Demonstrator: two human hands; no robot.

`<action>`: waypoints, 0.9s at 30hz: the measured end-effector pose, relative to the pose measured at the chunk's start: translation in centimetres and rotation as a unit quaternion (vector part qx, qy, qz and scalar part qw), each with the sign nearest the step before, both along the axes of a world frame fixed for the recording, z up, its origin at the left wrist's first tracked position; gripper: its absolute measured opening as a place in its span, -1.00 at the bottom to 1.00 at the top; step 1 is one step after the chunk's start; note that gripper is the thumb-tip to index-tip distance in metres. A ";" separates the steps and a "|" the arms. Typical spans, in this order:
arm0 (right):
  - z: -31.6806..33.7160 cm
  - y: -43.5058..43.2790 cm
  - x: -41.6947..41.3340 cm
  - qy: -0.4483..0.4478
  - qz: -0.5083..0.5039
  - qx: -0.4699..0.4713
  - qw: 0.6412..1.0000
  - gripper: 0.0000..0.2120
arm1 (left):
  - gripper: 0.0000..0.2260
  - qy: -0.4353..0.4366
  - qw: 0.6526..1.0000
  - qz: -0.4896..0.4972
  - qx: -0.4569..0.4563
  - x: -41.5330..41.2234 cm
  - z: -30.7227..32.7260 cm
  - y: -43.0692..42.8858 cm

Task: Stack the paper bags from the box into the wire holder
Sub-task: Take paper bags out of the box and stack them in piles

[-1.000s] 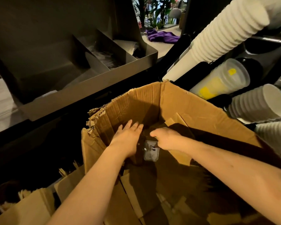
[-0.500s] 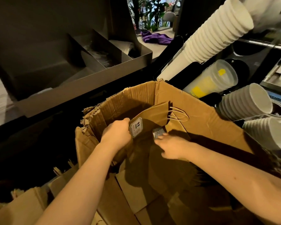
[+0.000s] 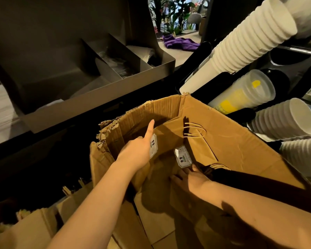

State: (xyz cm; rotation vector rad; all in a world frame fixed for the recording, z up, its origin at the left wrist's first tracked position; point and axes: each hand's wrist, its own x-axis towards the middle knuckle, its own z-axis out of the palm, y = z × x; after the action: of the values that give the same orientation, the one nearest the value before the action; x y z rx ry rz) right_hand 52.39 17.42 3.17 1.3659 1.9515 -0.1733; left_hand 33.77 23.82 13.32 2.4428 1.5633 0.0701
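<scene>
A torn-edged cardboard box (image 3: 241,150) stands open in front of me. Inside it, brown paper bags (image 3: 174,133) with twisted paper handles stand upright, leaning toward the far wall. My left hand (image 3: 138,151) grips their left edge beside a white "9.9" price tag, with the index finger stretched up along the bag. Lower in the box, my right hand (image 3: 190,178) holds the bags' bottom part just under a second "9.9" tag (image 3: 183,156). I cannot make out a wire holder.
More brown paper bags (image 3: 29,229) stand in the dark at lower left. A grey metal divided tray (image 3: 101,87) hangs above the box. Stacks of white paper cups (image 3: 241,42) and clear plastic cups (image 3: 246,94) jut in from the right. A purple cloth (image 3: 180,43) lies on the far counter.
The bags have risen from the box floor to upright. My left hand went from lying flat to gripping their edge, and my right hand slid down toward their base.
</scene>
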 end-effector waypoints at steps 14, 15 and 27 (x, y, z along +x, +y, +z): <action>10.5 0.6 1.2 0.234 0.066 0.283 0.928 -0.64 | -0.61 -0.041 0.983 0.097 -0.150 -0.2 1.1 1.0; 10.1 0.5 1.6 0.272 0.111 0.344 0.892 -0.59 | -0.64 -0.061 0.979 0.108 -0.163 0.0 1.2 1.1; 9.8 0.3 2.6 0.532 0.033 0.499 0.683 -0.55 | -0.34 -0.223 0.906 0.216 -0.286 0.1 2.7 0.6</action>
State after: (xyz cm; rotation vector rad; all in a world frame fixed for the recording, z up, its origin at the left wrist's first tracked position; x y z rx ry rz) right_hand 55.02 17.69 12.99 2.1387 3.3689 0.2751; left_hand 33.92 24.45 15.98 1.4807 1.5882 0.1997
